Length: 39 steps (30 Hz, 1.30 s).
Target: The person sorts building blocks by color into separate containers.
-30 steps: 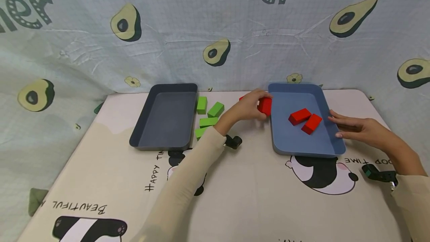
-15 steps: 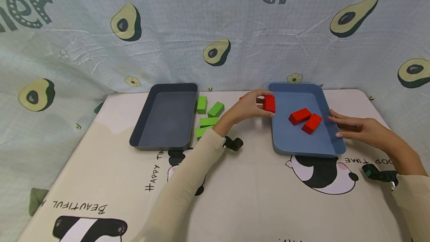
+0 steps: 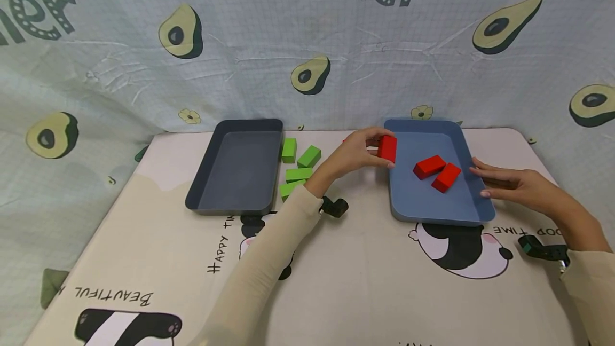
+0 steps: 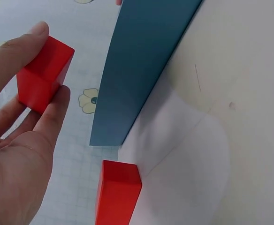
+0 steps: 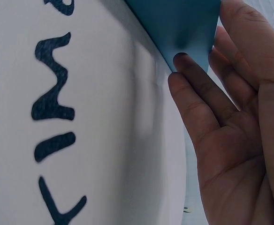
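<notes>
My left hand [image 3: 357, 151] pinches a red block [image 3: 387, 148] between thumb and fingers, raised at the left rim of the blue tray [image 3: 418, 210]. In the left wrist view, the held red block [image 4: 43, 75] is off the table, apart from the tray's outer wall [image 4: 132, 70]. Two red blocks [image 3: 429, 166] lie inside the blue tray. Another red block [image 4: 118, 192] stands on the table beside it, mostly hidden behind my left hand in the head view. My right hand [image 3: 523, 186] rests its extended fingers against the tray's right side.
A dark grey tray [image 3: 235, 175] stands at the left with nothing in it. Several green blocks [image 3: 309, 157] lie just right of it, partly behind my left wrist. A patterned cloth covers the table [image 3: 355, 271], and a hanging sheet [image 3: 250, 68] rises behind.
My left hand has moved slightly right with the red block, from beside the blue tray to over its left rim. The right hand and the tray stay put.
</notes>
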Available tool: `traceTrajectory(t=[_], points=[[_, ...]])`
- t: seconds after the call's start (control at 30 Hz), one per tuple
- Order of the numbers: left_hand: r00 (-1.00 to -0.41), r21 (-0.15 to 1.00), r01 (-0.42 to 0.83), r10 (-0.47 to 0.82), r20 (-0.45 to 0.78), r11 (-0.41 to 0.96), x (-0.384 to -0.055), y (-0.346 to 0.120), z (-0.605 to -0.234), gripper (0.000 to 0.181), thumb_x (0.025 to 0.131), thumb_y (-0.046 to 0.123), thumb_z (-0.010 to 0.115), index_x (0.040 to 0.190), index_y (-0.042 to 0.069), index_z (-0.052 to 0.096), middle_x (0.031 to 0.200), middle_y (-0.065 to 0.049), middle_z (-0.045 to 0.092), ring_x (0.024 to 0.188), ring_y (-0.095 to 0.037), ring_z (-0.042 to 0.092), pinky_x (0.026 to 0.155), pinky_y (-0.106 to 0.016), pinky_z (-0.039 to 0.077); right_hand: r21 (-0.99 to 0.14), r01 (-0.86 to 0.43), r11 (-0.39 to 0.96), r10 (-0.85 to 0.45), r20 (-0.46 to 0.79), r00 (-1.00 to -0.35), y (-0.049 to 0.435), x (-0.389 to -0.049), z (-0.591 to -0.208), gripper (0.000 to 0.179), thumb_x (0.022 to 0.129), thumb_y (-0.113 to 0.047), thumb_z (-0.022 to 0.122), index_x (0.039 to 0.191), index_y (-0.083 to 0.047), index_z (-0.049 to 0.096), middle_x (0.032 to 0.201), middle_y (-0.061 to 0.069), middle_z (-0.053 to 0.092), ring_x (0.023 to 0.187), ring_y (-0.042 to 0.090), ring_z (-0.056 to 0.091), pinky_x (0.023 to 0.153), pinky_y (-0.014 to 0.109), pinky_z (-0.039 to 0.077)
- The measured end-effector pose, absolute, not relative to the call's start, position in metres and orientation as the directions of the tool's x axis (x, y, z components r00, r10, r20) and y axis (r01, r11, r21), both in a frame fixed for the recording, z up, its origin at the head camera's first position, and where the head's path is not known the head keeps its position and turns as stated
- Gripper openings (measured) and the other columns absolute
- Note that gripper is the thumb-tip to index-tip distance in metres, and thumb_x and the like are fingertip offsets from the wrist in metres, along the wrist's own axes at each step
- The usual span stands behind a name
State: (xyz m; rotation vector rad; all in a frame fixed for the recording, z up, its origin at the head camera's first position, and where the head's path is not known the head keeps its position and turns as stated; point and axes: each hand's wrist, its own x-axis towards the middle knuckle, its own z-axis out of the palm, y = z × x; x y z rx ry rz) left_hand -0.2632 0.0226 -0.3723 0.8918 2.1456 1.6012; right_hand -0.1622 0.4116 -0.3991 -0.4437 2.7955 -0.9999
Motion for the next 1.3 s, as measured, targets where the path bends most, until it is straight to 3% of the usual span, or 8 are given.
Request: traceTrajectory(t=[0.23,0.47,0.73,1.07,1.3], points=[[-0.763,0.934,0.299,0.636,0.112,0.194,-0.259,0.023,-0.369,0.061,0.081,0.014,0.088,0.136,0.01,0.061,0.129,-0.005,0.063,0.117,-0.016,0.06,0.093,-0.023,0.056,-0.636,-0.238,0.734,-0.326,-0.023,-0.945,0.411,-0.163,-0.4,0.059,0.093,-0.018,0.077,0.146,-0.006,0.055,0.153,-0.028,0.032,0.12,-0.03,0.028,0.087,-0.004,0.034],[-0.754,0.941,0.297,0.645,0.125,0.165,-0.255,0.022,-0.369,0.061,0.08,0.012,0.089,0.135,0.008,0.063,0.133,-0.007,0.06,0.121,-0.024,0.061,0.093,-0.026,0.057,-0.633,-0.232,0.739,-0.323,-0.03,-0.946,0.412,-0.163,-0.4,0.06,0.093,-0.019,0.076,0.147,-0.007,0.054,0.153,-0.028,0.032,0.119,-0.031,0.028,0.086,-0.004,0.034],[-0.741,0.92,0.354,0.65,0.165,0.17,-0.253,0.022,-0.368,0.062,0.077,0.014,0.091,0.133,0.009,0.065,0.129,-0.005,0.064,0.116,-0.013,0.064,0.106,-0.038,0.051,-0.638,-0.224,0.737,-0.318,-0.034,-0.948,0.412,-0.161,-0.4,0.06,0.093,-0.019,0.076,0.147,-0.009,0.054,0.152,-0.029,0.032,0.12,-0.031,0.028,0.087,-0.004,0.034],[-0.723,0.933,0.333,0.672,0.159,0.137,-0.25,0.025,-0.363,0.063,0.076,0.011,0.091,0.133,0.008,0.065,0.129,-0.004,0.065,0.115,-0.006,0.063,0.105,-0.033,0.051,-0.631,-0.235,0.739,-0.324,-0.026,-0.946,0.412,-0.162,-0.4,0.059,0.093,-0.018,0.076,0.147,-0.009,0.055,0.152,-0.03,0.032,0.12,-0.03,0.028,0.086,-0.004,0.034],[-0.699,0.929,0.352,0.692,0.181,0.113,-0.246,0.03,-0.36,0.06,0.078,0.009,0.09,0.131,0.003,0.065,0.128,-0.008,0.066,0.114,-0.01,0.064,0.106,-0.034,0.05,-0.629,-0.228,0.743,-0.317,-0.031,-0.948,0.411,-0.162,-0.398,0.059,0.093,-0.019,0.076,0.147,-0.009,0.055,0.152,-0.03,0.032,0.119,-0.031,0.028,0.086,-0.005,0.034]])
